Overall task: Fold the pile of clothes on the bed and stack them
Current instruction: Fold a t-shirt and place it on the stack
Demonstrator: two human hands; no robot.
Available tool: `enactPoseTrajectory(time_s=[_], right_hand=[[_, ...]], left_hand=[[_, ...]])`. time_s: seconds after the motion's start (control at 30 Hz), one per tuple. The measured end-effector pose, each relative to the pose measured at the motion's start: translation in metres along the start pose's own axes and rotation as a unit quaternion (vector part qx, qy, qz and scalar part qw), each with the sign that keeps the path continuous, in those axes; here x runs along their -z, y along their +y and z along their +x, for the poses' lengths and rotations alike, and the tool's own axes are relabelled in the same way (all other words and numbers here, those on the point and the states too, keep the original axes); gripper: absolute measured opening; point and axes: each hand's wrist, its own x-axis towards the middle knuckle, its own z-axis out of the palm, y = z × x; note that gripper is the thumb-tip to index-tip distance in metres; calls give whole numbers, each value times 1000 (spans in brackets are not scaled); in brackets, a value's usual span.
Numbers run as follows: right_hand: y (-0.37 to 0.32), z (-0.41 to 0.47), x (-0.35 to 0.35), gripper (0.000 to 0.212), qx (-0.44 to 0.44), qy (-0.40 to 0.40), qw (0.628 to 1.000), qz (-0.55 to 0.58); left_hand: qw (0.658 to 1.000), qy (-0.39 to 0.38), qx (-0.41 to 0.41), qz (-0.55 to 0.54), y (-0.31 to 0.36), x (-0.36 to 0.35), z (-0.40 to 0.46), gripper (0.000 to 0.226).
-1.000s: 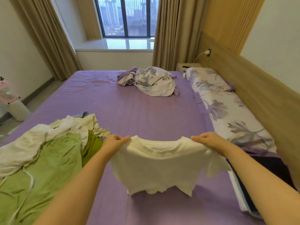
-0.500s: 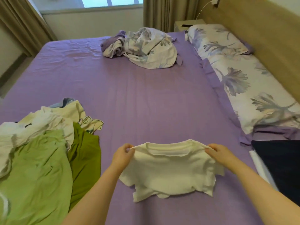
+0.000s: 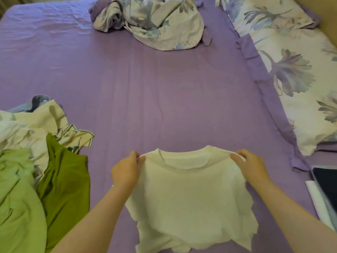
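A cream white T-shirt (image 3: 189, 198) hangs spread in front of me above the purple bed sheet (image 3: 145, 92), collar facing away, its lower part bunched near the mattress. My left hand (image 3: 126, 169) pinches its left shoulder and my right hand (image 3: 249, 166) pinches its right shoulder. The unfolded pile (image 3: 32, 161) lies at the left: light green, olive green, white and printed garments heaped together. At the right edge sits a stack of folded clothes (image 3: 326, 192), dark navy on top of white, partly cut off by the frame.
A crumpled floral duvet cover (image 3: 158, 21) lies at the far middle of the bed. Floral pillows (image 3: 295, 70) with purple trim run along the right side. Bare purple sheet stretches between the shirt and the duvet cover.
The view has tilted down and closer to the bed. The shirt, still held by both shoulders, has come lower and nearer to me, with its hem bunching on the sheet.
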Motion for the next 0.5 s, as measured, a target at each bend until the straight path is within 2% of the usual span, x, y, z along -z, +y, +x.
enactPoseTrajectory(time_s=[0.2, 0.33, 0.4, 0.5], right_hand=[[-30, 90, 4, 23, 48, 19, 998, -21], [-47, 137, -3, 21, 66, 33, 997, 18], [-46, 151, -12, 16, 55, 10, 998, 42], [-24, 156, -26, 41, -27, -51, 997, 53]], left_hand=[[995, 82, 51, -32, 22, 7, 75, 33], [993, 90, 65, -48, 43, 5, 115, 31], [994, 93, 57, -11, 53, -4, 123, 25], [997, 67, -13, 43, 79, -30, 116, 31]])
